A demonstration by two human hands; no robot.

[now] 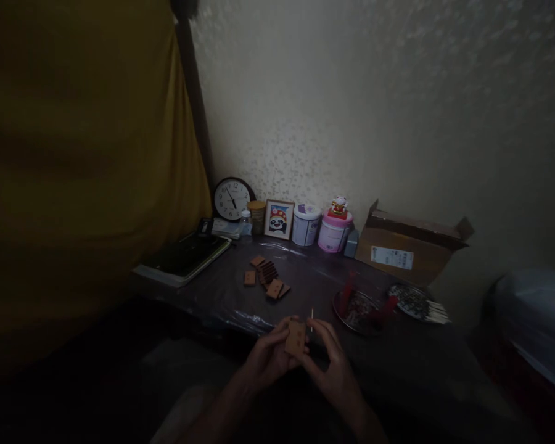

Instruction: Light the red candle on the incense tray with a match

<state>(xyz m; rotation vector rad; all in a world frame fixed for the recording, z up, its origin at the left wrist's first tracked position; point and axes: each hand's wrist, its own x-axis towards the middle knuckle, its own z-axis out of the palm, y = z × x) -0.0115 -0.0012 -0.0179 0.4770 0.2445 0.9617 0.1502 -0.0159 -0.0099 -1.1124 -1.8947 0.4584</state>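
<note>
My left hand is closed around a small brown cardboard box with reddish marks on its face, like a matchbox. Beside it, my right hand has its fingertips closed at a thin pale stick that stands nearly upright. The right thumb lies near the lower edge of the box; dim light hides whether it touches. Beyond the hands, a pile of similar small brown boxes lies on the dark, shiny tabletop. Several in the pile show dark edges.
A round tray with red objects sits right of my hands, beside a plate with pale sticks. Along the wall stand a clock, a picture frame, two tubs and an open carton. A yellow curtain hangs left.
</note>
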